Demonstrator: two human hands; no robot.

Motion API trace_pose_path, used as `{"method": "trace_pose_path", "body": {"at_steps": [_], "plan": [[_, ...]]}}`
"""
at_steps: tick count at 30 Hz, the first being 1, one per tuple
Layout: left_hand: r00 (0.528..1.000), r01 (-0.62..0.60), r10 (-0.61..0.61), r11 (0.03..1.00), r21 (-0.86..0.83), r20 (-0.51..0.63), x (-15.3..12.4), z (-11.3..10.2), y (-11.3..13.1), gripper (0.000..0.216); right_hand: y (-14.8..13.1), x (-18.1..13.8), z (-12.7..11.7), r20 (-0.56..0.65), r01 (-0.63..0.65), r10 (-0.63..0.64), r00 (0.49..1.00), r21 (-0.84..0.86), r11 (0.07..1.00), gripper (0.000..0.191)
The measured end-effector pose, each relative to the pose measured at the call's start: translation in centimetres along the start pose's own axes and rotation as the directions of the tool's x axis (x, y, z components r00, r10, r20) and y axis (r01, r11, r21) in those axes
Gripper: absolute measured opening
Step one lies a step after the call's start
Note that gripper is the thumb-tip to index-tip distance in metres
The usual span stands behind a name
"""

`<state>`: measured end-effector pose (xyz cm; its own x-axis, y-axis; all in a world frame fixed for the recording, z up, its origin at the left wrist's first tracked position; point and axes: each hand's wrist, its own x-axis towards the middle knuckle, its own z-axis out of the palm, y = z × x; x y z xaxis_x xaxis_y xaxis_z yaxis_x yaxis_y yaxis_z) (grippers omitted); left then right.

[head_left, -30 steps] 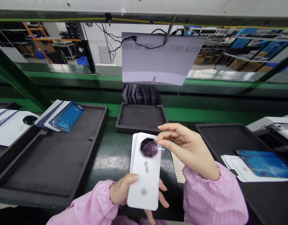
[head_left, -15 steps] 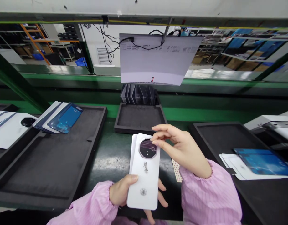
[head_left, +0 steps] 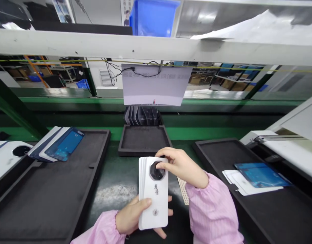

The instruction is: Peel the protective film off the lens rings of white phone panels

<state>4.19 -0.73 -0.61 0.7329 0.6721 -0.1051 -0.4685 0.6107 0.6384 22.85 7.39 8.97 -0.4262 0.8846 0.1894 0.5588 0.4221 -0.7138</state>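
Low in the middle, my left hand [head_left: 134, 213] grips a slightly fanned stack of white phone back covers [head_left: 156, 200], thumb on the front and fingers around behind. The top cover has a dark octagonal camera window [head_left: 156, 171], dark lettering and a round emblem. At the top edge of this cover, my right hand [head_left: 180, 166] is closed: the thumb lies over the camera window and the index finger reaches over the rim. Whether a thin film is also between these fingers, I cannot make out.
A black foam tray [head_left: 51, 203] at left carries white covers and blue-filmed panels [head_left: 66, 144]. Another tray [head_left: 145, 140] stands ahead, before a row of dark panels [head_left: 143, 116]. The right tray [head_left: 273, 210] bears white covers and a blue-filmed panel [head_left: 260, 174]. A dotted sheet [head_left: 183, 191] lies between.
The view has tilted up. The stack is fanned wider at its left edge. My right fingers, earlier pinching a clear film at the camera window, now sit over the window and the cover's top edge.
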Motion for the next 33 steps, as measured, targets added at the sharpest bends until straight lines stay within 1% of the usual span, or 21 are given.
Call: {"method": "trace_pose_path", "body": {"at_steps": [2, 5, 8, 11, 12, 14, 16, 17, 19, 20, 21, 22, 23, 24, 25, 26, 27, 28, 30, 31, 33], "plan": [[0.999, -0.002, 0.003, 1.000, 0.025, -0.033, 0.1, 0.1, -0.1, 0.041, 0.2, -0.1, -0.3, -0.038, -0.055, 0.055, 0.998, 0.005, 0.998, 0.007], [0.996, -0.005, 0.013, 0.995, 0.097, -0.091, 0.2, 0.2, -0.1, 0.039, 0.4, -0.3, -0.3, -0.060, -0.111, 0.112, 0.992, 0.016, 0.994, 0.016], [0.985, -0.059, 0.084, 0.985, 0.163, -0.152, 0.2, 0.1, 0.0, 0.040, 0.2, -0.4, 0.2, -0.057, -0.112, 0.115, 0.992, 0.056, 0.992, 0.025], [0.977, -0.102, 0.140, 0.970, 0.219, -0.163, 0.0, -0.1, 0.4, 0.040, -0.1, -0.4, 0.9, -0.057, -0.121, 0.127, 0.990, 0.107, 0.987, 0.023], [0.977, -0.115, 0.152, 0.967, 0.226, -0.153, -0.1, -0.2, 0.5, 0.040, 0.0, -0.5, 0.9, -0.085, -0.135, 0.147, 0.985, 0.133, 0.982, 0.022], [0.975, -0.141, 0.174, 0.966, 0.219, -0.136, -0.4, -0.3, 0.9, 0.040, 0.5, -0.9, 0.6, -0.189, -0.161, 0.204, 0.961, 0.218, 0.963, 0.025], [0.970, -0.166, 0.197, 0.966, 0.200, -0.145, -0.6, -0.4, 1.2, 0.038, 1.5, -1.7, -0.2, -0.341, -0.146, 0.267, 0.901, 0.341, 0.929, 0.030], [0.966, -0.176, 0.207, 0.965, 0.194, -0.155, -0.8, -0.4, 1.4, 0.037, 2.2, -2.1, -0.8, -0.432, -0.110, 0.297, 0.851, 0.408, 0.906, 0.030], [0.960, -0.198, 0.229, 0.962, 0.188, -0.162, -1.1, -0.5, 1.8, 0.036, 3.8, -3.0, -1.7, -0.596, 0.003, 0.364, 0.715, 0.524, 0.852, 0.030], [0.958, -0.213, 0.242, 0.960, 0.184, -0.155, -1.2, -0.5, 2.0, 0.036, 4.6, -3.3, -1.8, -0.647, 0.051, 0.399, 0.650, 0.561, 0.826, 0.030], [0.957, -0.229, 0.254, 0.957, 0.178, -0.140, -1.4, -0.5, 2.2, 0.036, 5.3, -3.6, -1.6, -0.662, 0.067, 0.426, 0.617, 0.584, 0.809, 0.031], [0.956, -0.243, 0.265, 0.955, 0.170, -0.122, -1.6, -0.4, 2.3, 0.036, 5.9, -3.8, -1.1, -0.633, 0.034, 0.440, 0.637, 0.593, 0.805, 0.031], [0.956, -0.255, 0.273, 0.954, 0.159, -0.105, -1.7, -0.4, 2.4, 0.035, 6.3, -3.9, -0.1, -0.567, -0.044, 0.437, 0.699, 0.575, 0.817, 0.031], [0.956, -0.263, 0.277, 0.954, 0.144, -0.092, -1.8, -0.3, 2.5, 0.035, 6.5, -3.8, 1.4, -0.459, -0.146, 0.422, 0.782, 0.523, 0.840, 0.030], [0.957, -0.267, 0.278, 0.955, 0.128, -0.080, -1.9, -0.3, 2.6, 0.035, 6.5, -3.6, 3.1, -0.311, -0.246, 0.401, 0.862, 0.435, 0.866, 0.028], [0.960, -0.263, 0.272, 0.958, 0.114, -0.069, -2.0, -0.3, 2.5, 0.035, 6.4, -3.4, 5.0, -0.187, -0.319, 0.386, 0.903, 0.309, 0.896, 0.025], [0.964, -0.254, 0.261, 0.962, 0.103, -0.056, -2.1, -0.3, 2.5, 0.037, 6.1, -3.0, 7.0, -0.144, -0.337, 0.380, 0.914, 0.257, 0.906, 0.020], [0.967, -0.244, 0.249, 0.965, 0.095, -0.045, -2.1, -0.4, 2.4, 0.038, 5.7, -2.6, 8.7, -0.134, -0.339, 0.373, 0.918, 0.222, 0.914, 0.014], [0.974, -0.221, 0.224, 0.971, 0.087, -0.024, -2.1, -0.5, 2.3, 0.043, 4.8, -1.7, 10.9, -0.154, -0.328, 0.350, 0.924, 0.152, 0.932, 0.007], [0.977, -0.211, 0.213, 0.974, 0.079, -0.018, -2.1, -0.5, 2.3, 0.046, 4.3, -1.3, 11.1, -0.178, -0.320, 0.338, 0.924, 0.123, 0.939, 0.006], [0.979, -0.200, 0.201, 0.978, 0.049, -0.011, -2.1, -0.5, 2.4, 0.051, 3.3, -0.6, 10.0, -0.243, -0.302, 0.310, 0.919, 0.068, 0.951, 0.007]]}}
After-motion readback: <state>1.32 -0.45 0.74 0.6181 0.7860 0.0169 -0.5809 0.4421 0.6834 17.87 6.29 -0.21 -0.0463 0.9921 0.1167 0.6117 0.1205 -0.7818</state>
